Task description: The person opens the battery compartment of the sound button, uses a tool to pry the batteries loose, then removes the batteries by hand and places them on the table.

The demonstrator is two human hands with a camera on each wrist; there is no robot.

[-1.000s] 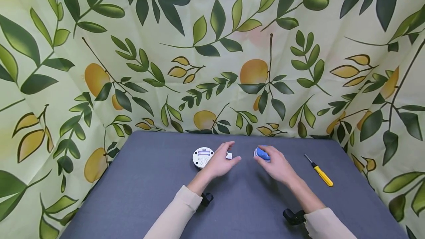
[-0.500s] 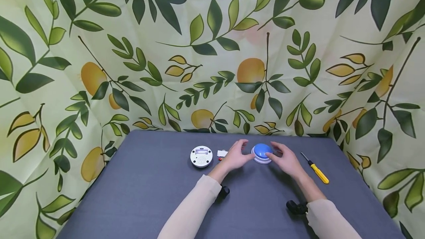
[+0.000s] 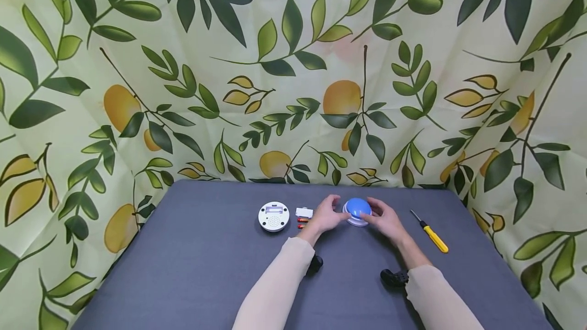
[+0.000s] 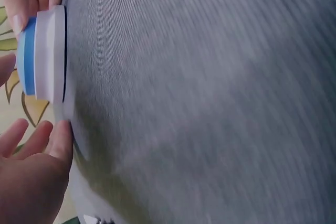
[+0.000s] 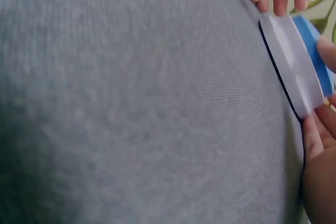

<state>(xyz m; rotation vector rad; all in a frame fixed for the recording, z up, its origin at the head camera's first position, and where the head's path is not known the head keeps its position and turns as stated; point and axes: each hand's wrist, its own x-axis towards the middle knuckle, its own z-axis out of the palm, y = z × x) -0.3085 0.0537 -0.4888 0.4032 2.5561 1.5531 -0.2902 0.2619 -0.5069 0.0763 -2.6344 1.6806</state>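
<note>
A blue-domed push button [image 3: 357,208] with a round white base sits upright on the table between both hands. My right hand [image 3: 385,220] holds it from the right, fingers at the base and thumb against the dome. On the other side, my left hand [image 3: 324,214] has its fingers spread loosely; the left wrist view shows a small gap between its fingertips [image 4: 63,127] and the white base [image 4: 51,56]. In the right wrist view, the right hand's fingers [image 5: 313,137] meet the base's lower edge.
Left of the hands lies a white disc [image 3: 273,222] with an uncovered battery compartment. Beside it are a small white cover [image 3: 304,212] and red batteries [image 3: 303,220]. A yellow-handled screwdriver [image 3: 434,238] lies to the right. Leaf-patterned cloth [image 3: 293,75] stands behind the grey table [image 3: 206,269].
My left hand has moved right, from beside the white disc to the push button, uncovering the batteries. The right hand has shifted to the button's right side, so its dome shows.
</note>
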